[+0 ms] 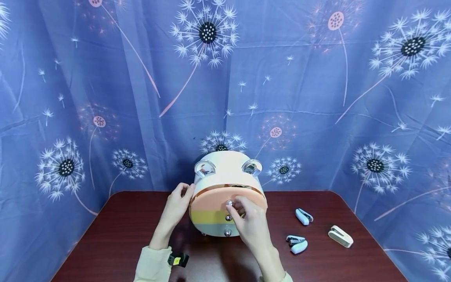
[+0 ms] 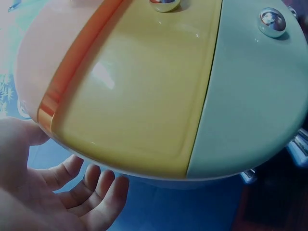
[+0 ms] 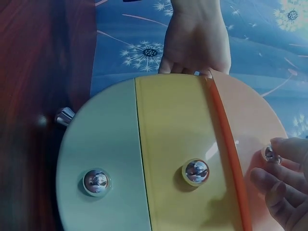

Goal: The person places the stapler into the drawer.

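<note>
A rounded white drawer cabinet with two shiny round eye-like parts stands at the back of the table. Its front has a peach top drawer, a yellow middle drawer and a green bottom drawer, each with a silver knob. The peach drawer stands partly out, with a gap above it and its orange side showing. My right hand pinches that drawer's knob between thumb and fingers. My left hand rests against the cabinet's left side, fingers loosely bent, thumb near the peach drawer's edge.
On the right of the dark red table lie two light blue staplers and a cream stapler. A blue dandelion-print curtain hangs behind and at both sides. Short metal feet hold the cabinet up.
</note>
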Available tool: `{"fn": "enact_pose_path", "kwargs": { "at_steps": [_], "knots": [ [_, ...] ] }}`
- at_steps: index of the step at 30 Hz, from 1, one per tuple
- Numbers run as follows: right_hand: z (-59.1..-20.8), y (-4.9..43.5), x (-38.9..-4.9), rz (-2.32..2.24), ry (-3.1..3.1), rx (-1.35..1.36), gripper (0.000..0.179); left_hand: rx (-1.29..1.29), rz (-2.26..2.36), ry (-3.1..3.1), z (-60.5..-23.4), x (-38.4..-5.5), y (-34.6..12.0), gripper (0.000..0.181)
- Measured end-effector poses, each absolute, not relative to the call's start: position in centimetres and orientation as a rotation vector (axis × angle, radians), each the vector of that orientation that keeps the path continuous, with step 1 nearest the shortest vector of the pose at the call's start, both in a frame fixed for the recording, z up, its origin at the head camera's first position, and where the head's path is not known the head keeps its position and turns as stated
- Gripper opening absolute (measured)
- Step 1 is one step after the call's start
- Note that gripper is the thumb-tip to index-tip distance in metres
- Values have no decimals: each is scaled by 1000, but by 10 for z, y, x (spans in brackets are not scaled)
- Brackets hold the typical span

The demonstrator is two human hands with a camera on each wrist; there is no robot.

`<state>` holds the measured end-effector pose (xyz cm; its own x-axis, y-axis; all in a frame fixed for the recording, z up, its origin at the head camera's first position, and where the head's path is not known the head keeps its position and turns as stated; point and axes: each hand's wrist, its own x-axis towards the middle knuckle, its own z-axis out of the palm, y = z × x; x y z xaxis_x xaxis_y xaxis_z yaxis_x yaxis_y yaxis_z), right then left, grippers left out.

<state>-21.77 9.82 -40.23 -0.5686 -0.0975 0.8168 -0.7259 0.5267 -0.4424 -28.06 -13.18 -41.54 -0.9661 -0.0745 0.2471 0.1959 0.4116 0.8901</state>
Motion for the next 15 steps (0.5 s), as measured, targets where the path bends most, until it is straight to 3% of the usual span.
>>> {"fn": "enact_pose_path", "kwargs": {
  "at_steps": [15],
  "knots": [
    [-406,93,-233,1060,-2006,587,16,-123,-1529,-2411,-414,-279,-133,42]
  ]
}}
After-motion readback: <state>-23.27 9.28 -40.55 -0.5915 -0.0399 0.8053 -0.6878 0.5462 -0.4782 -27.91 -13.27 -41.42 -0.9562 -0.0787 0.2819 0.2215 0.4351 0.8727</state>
